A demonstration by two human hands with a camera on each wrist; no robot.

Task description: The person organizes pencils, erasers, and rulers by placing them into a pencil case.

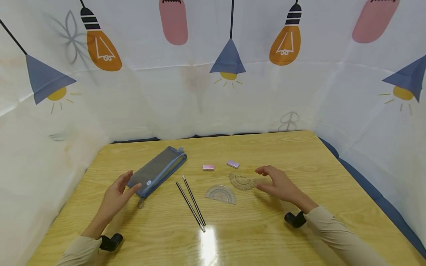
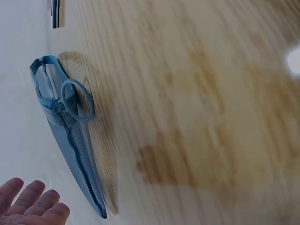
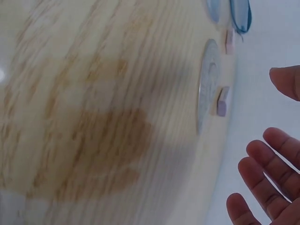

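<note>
My left hand hovers by the near end of a blue-grey mesh pencil case, fingers spread and holding nothing. A zip runs along the case, with a ring at its end in the left wrist view. On the other side, my right hand is held above the table beside a clear protractor, its fingers loosely bent and apart. A second protractor lies nearer the middle. Two dark pencils lie to the left of it, their near ends close together.
Behind the protractors lie a pink eraser and a lilac eraser. The wooden table is bounded at the back and sides by a white curtain printed with lamps and bulbs. Each wrist wears a small black camera.
</note>
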